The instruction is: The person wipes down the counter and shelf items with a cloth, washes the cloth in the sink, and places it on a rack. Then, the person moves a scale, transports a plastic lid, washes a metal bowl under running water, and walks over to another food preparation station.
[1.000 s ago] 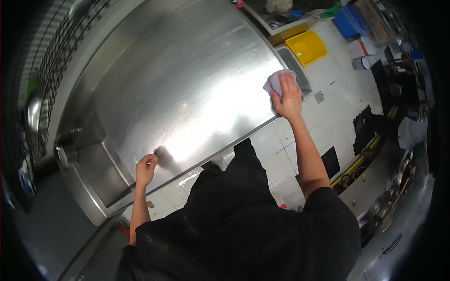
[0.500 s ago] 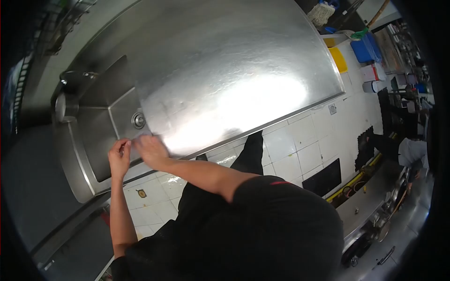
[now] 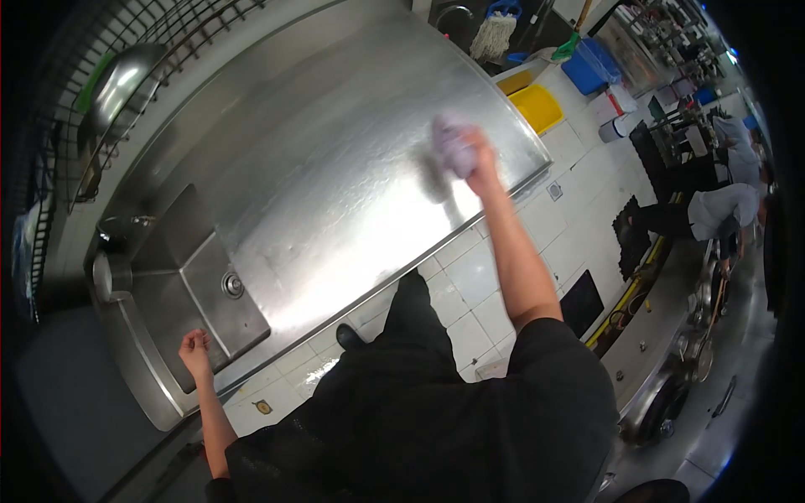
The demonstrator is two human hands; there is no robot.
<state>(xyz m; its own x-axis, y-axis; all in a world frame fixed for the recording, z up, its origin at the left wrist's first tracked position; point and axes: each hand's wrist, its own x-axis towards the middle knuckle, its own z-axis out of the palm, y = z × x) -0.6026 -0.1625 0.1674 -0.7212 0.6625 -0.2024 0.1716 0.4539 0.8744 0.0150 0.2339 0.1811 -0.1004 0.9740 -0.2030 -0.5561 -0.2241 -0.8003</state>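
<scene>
My right hand (image 3: 480, 161) is closed on a crumpled lilac cloth (image 3: 454, 147), near the right end of the steel counter (image 3: 335, 159). The cloth looks slightly blurred, with its shadow on the metal below and to its left. Over the near side of the steel sink (image 3: 172, 306) is my left hand (image 3: 195, 348), its fingers curled together. Whether anything small is between those fingers cannot be made out. Streaks and a bright glare show on the counter surface.
A faucet (image 3: 126, 225) stands at the sink's back edge. At upper left, a wire rack (image 3: 180, 38) holds a metal bowl (image 3: 126, 84). A yellow bin (image 3: 537, 109) and a blue bin (image 3: 589, 65) are past the counter's right end. Two people work at far right.
My right hand has gone from beside the sink to the counter's right part with the cloth. My left hand sits lower in view, over the sink. The view has shifted.
</scene>
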